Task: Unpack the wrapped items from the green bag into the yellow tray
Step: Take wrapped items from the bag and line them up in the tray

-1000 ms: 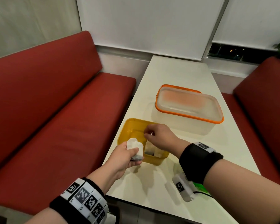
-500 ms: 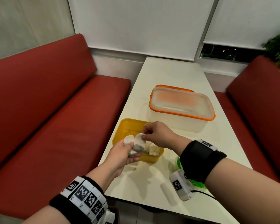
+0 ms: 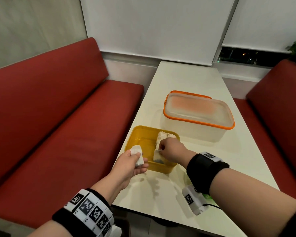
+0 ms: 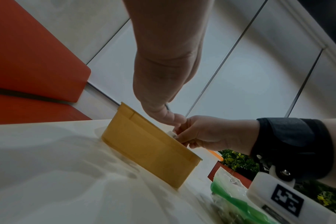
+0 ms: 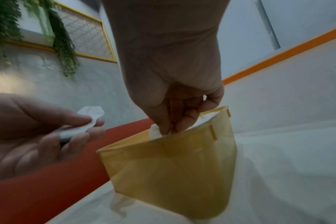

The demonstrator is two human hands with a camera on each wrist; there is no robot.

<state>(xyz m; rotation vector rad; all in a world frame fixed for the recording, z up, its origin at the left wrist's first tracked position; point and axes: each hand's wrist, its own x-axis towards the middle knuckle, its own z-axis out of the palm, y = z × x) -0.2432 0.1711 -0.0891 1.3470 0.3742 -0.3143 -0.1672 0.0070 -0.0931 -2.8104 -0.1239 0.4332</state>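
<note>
The yellow tray [image 3: 140, 134] sits at the table's near left edge. My left hand [image 3: 140, 161] hovers just before the tray's near left corner and grips a white wrapped item [image 3: 137, 155], also seen as the wrapped item [image 5: 88, 115] in the left hand [image 5: 82, 128]. My right hand [image 3: 161, 150] is over the tray and pinches the top of a second wrapped item [image 3: 157, 156], which stands against the near right wall. More wrapped items [image 3: 164, 135] lie in the tray's far right corner. The green bag [image 4: 232, 197] lies under my right wrist, mostly hidden in the head view.
A clear lidded box with an orange rim [image 3: 198, 110] stands just behind the tray. The white table [image 3: 186, 79] runs away toward the window. Red benches [image 3: 58, 117] flank it on both sides. The table's left edge runs close beside the tray.
Half a second ago both hands met at the tray's near edge. The right hand has since carried one wrapped item right and down into the tray, while the left hand kept the other.
</note>
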